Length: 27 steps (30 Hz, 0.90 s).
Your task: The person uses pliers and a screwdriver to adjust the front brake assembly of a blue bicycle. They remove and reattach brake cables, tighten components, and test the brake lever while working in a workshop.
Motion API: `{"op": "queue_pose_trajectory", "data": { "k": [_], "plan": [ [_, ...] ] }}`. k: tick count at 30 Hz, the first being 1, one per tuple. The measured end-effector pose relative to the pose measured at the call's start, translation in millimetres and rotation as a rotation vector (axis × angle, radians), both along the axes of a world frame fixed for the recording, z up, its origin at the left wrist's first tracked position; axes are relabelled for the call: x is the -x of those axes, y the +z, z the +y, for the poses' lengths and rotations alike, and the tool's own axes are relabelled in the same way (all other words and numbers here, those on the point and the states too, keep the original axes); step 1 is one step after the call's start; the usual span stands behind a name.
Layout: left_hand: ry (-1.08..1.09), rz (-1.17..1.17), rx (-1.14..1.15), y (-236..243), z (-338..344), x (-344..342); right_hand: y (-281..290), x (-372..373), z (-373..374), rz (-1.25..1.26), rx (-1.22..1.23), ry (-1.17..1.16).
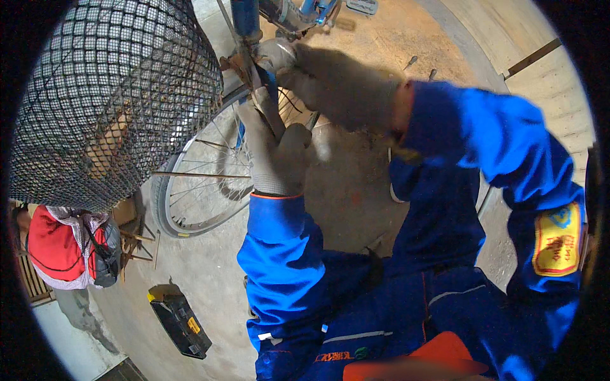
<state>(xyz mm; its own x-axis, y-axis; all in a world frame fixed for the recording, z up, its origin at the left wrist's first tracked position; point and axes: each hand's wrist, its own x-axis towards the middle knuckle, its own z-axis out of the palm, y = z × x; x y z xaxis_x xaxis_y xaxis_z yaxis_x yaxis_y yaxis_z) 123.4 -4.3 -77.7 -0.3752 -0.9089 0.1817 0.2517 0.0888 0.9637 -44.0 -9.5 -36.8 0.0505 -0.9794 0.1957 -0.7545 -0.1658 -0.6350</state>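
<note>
A blue bicycle frame (pixel 245 18) stands before me, its spoked front wheel (pixel 164 206) partly behind a black mesh basket (pixel 121 95). Both my hands wear grey gloves. At the fork (pixel 269 81), just above the wheel, my left hand (pixel 278 149) is closed, fingers pointing up around it. From the right, my right hand (pixel 330 79) reaches in with its fingertips curled at the top of the fork. It is smeared by motion, and what it pinches there is hidden. A thin dark cable (pixel 291 101) shows between the hands.
An open black case (pixel 181 324) lies on the concrete floor at lower left. A red and grey bag (pixel 70 247) is beyond the basket's lower edge. Small tools (pixel 412 61) lie on the floor at the far right, near a pedal (pixel 362 6). A pale wall (pixel 540 76) borders the right.
</note>
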Motion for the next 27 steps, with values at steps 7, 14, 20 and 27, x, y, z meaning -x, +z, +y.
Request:
{"op": "queue_pose_trajectory", "data": {
  "k": [7,14,20,27],
  "plan": [
    [0.104,-0.239,0.236,-1,-7,6,-73,-35,-15,0.122,0.478,-0.119],
    [0.142,-0.209,0.306,-17,1,-4,-84,-22,32,-0.109,0.294,-0.086],
    [0.151,-0.292,0.091,-30,5,-5,-25,10,58,-0.713,-0.264,-0.092],
    [0.084,-0.076,0.117,-27,0,-1,39,19,21,-0.41,-0.457,0.144]
  ]
}}
